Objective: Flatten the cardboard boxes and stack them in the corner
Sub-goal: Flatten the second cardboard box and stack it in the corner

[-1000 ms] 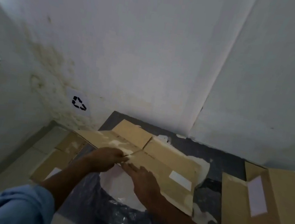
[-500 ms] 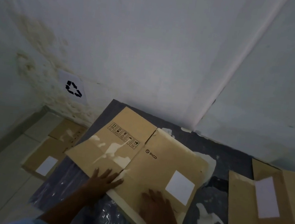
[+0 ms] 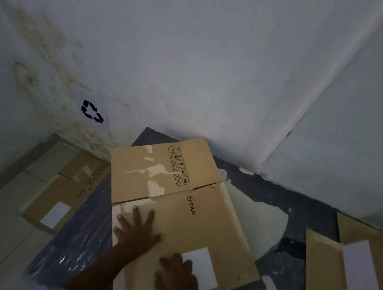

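Observation:
A flattened brown cardboard box (image 3: pixel 205 221) printed "PICO", with a white label and handling symbols, lies on the dark floor sheet in front of the wall corner. My left hand (image 3: pixel 137 231) presses flat on its near left part, fingers spread. On the near edge, beside the white label, my right hand (image 3: pixel 177 279) presses flat too. Another flattened box (image 3: pixel 69 192) lies to the left on the pale tiles below the recycling sign (image 3: pixel 92 111). Flattened cardboard (image 3: pixel 347 279) with a white label lies at the right.
Two white walls meet in a corner (image 3: pixel 260 165) just behind the box. The dark plastic floor sheet (image 3: pixel 77 241) has pale torn patches. The left wall is stained and carries the recycling sign.
The box went from partly folded up between my hands to lying flat. Both hands now press on it with spread fingers, and it has slid and turned toward the corner.

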Available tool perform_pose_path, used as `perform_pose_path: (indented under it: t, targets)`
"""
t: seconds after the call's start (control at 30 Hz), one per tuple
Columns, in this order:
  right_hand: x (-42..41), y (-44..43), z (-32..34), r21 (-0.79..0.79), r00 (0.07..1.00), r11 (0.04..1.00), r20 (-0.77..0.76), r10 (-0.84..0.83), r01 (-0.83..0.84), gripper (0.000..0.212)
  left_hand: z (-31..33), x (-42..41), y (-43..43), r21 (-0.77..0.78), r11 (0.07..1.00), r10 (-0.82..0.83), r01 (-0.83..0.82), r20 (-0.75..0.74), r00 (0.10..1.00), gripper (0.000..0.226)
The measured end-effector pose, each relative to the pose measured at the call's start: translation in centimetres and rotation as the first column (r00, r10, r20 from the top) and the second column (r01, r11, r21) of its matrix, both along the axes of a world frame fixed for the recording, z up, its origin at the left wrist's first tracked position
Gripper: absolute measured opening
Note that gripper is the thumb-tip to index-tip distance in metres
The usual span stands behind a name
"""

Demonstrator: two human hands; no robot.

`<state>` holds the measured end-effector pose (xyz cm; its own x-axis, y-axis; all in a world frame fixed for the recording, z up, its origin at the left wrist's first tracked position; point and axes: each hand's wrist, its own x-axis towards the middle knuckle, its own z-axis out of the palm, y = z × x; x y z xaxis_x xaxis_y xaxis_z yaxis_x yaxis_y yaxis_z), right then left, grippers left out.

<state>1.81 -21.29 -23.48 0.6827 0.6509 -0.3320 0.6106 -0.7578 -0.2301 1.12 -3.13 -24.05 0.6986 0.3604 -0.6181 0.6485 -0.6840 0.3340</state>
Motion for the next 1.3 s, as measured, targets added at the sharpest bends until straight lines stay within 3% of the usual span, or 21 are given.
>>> perform_pose_path:
  t: [0.07, 0.1, 0.17, 0.27, 0.33, 0.4, 0.53, 0.6, 0.7, 0.8, 0.87, 0.93, 1.0, 1.17, 1.3]
  targets:
    - [2.9, -1.6, -2.0, -0.108, 0.999, 0.993, -0.011, -0.053, 0.052, 0.055, -1.7, -0.9, -0.5, 0.029, 0.995, -0.094, 0.095, -0.014, 0.995, 0.133]
    - [4.4, -2.9, -3.3, -0.146, 0.996, 0.986, 0.029, -0.081, 0.084, 0.063, -2.4, -1.1, -0.2, 0.035, 0.992, -0.120, 0.120, 0.001, 0.993, 0.138]
    - [6.5, -4.9, -3.5, -0.188, 0.989, 0.973, 0.092, -0.117, 0.133, 0.076, -3.2, -1.0, 0.9, 0.048, 0.986, -0.160, 0.159, 0.018, 0.987, 0.131]
    - [6.3, -5.4, -3.3, -0.217, 0.989, 0.966, -0.008, -0.145, 0.140, 0.076, -3.4, 0.0, 2.5, 0.098, 0.965, -0.246, 0.242, 0.033, 0.969, 0.123]
    - [6.4, -4.5, -2.2, -0.188, 0.992, 0.977, -0.062, -0.114, 0.100, 0.060, -3.2, 0.6, 4.0, 0.128, 0.945, -0.306, 0.300, 0.030, 0.952, 0.123]
    - [8.7, -3.6, -1.8, -0.100, 0.999, 0.994, 0.012, -0.043, 0.044, 0.040, -2.9, 1.1, 5.5, 0.157, 0.919, -0.369, 0.361, 0.022, 0.929, 0.121]
    - [15.9, -1.5, -2.3, -0.052, 0.984, 0.995, 0.162, -0.079, 0.089, 0.072, -2.4, 1.9, 6.5, 0.138, 0.914, -0.383, 0.381, -0.014, 0.924, 0.115]
    - [17.8, -0.8, -3.7, -0.035, 0.985, 0.995, 0.151, -0.085, 0.091, 0.081, -1.9, 2.9, 5.9, 0.293, 0.865, -0.432, 0.407, 0.025, 0.901, 0.100]
    - [18.2, -0.2, -4.9, -0.069, 0.980, 0.992, 0.174, -0.095, 0.108, 0.080, -1.7, 5.4, 5.0, 0.404, 0.886, -0.336, 0.227, 0.224, 0.915, 0.101]
    - [18.3, 1.1, -5.1, -0.044, 0.955, 0.987, 0.264, -0.136, 0.152, 0.065, -4.3, 6.6, 5.2, 0.383, 0.913, -0.243, 0.143, 0.227, 0.943, 0.096]
    - [19.7, 2.9, -4.8, -0.013, 0.931, 0.983, 0.325, -0.168, 0.183, 0.056, -5.9, 6.8, 5.4, 0.357, 0.919, -0.246, 0.167, 0.189, 0.951, 0.091]
    - [21.6, 4.7, -5.1, 0.034, 0.916, 0.978, 0.345, -0.205, 0.206, 0.063, -6.9, 6.8, 5.4, 0.395, 0.903, -0.254, 0.168, 0.176, 0.951, 0.089]
    - [22.5, 6.2, -6.4, 0.057, 0.931, 0.987, 0.329, -0.161, 0.150, 0.072, -6.9, 7.1, 5.4, 0.425, 0.890, -0.270, 0.167, 0.196, 0.943, 0.090]
    - [22.2, 6.8, -8.4, 0.077, 0.924, 0.994, 0.368, -0.104, 0.081, 0.071, -7.4, 8.3, 6.5, 0.450, 0.871, -0.350, 0.197, 0.286, 0.892, 0.086]
    - [26.4, 9.8, -6.5, 0.218, 0.891, 0.960, 0.381, -0.248, 0.174, 0.048, -7.9, 8.2, 6.2, 0.461, 0.873, -0.348, 0.156, 0.367, 0.863, 0.085]
